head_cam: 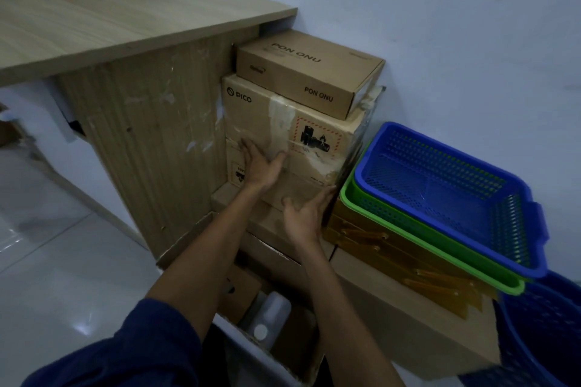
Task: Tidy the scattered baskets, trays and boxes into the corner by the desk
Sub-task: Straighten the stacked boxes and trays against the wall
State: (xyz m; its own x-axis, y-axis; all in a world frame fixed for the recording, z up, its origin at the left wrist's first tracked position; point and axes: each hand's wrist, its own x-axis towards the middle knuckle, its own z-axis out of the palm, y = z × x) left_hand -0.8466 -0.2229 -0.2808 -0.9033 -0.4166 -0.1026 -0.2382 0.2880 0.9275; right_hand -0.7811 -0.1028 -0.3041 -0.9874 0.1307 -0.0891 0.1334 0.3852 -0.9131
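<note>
Got my left hand [262, 166] and right hand [306, 215] flat, gripping nothing, pressing the big taped box [283, 122] right in front of them, table [125, 25] on their left; looks stiff but heavy-ish, so I'd grab the bottom corners.

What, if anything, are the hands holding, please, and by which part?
Nothing gripped: left hand presses flat on the PICO box front; right hand rests on the lower box near its right edge.

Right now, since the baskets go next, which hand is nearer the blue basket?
Right. The right hand rests at the right edge of the box stack, just left of the blue basket; the left hand presses the stack's front, farther left.
</note>
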